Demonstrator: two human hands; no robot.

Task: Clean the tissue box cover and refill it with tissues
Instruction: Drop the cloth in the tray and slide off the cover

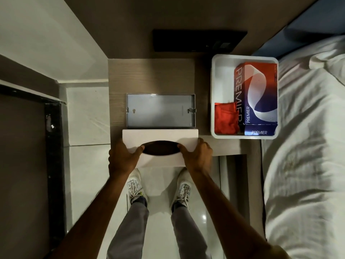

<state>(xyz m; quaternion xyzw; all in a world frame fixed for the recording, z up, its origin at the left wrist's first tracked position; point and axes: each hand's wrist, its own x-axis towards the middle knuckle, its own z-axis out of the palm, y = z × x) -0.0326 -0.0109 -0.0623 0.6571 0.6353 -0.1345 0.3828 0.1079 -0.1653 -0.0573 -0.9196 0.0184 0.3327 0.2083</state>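
A white tissue box cover [160, 136] with a dark oval slot is held at the near edge of the bedside table. My left hand [124, 157] grips its left end, thumb at the slot's edge. My right hand [197, 155] grips its right end the same way. Just behind it lies the grey flat base plate [160, 111] of the cover, with nothing on it. A red and blue PREMIER tissue box [257, 94] and a red cloth [225, 118] lie in a white tray [213, 94] to the right.
The wooden bedside table [149, 77] stands against the wall, with a dark panel [199, 41] above it. A bed with white sheets [306, 137] borders the right side. My feet in white sneakers stand on the pale tiled floor [87, 116].
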